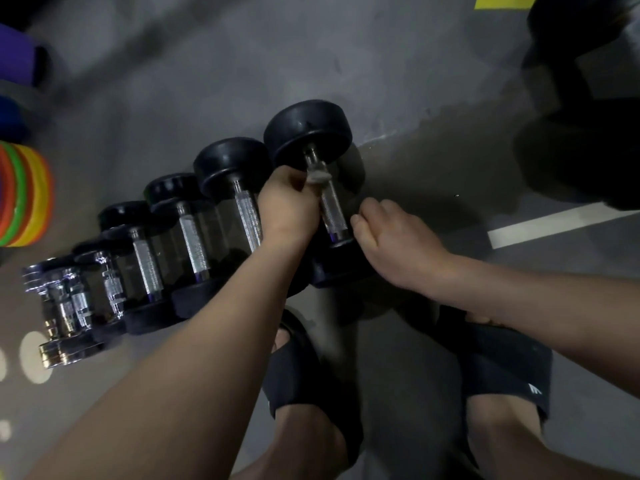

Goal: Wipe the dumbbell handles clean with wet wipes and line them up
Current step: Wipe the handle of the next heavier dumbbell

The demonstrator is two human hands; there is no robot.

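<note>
Head view, looking down. The largest dumbbell (308, 129), black-headed, lies on the grey floor (398, 81). Its knurled metal handle (330, 206) runs from the far head toward the person. The left hand (289, 202) reaches in from the dumbbell's left side. Its fingers are curled round a crumpled wet wipe (317, 176), pinching it against the far part of the handle, just below the far head. The right hand (391, 233) sits just right of the handle's near end with its fingers (367, 209) curled inward. Whether they touch the bar or hold anything cannot be told. Left of this dumbbell, smaller dumbbells (194, 233) lie side by side in one row, shrinking with distance from it. Two black sandals (301, 375) stand near its near head. Coloured discs (24, 195) lie far to its left.
</note>
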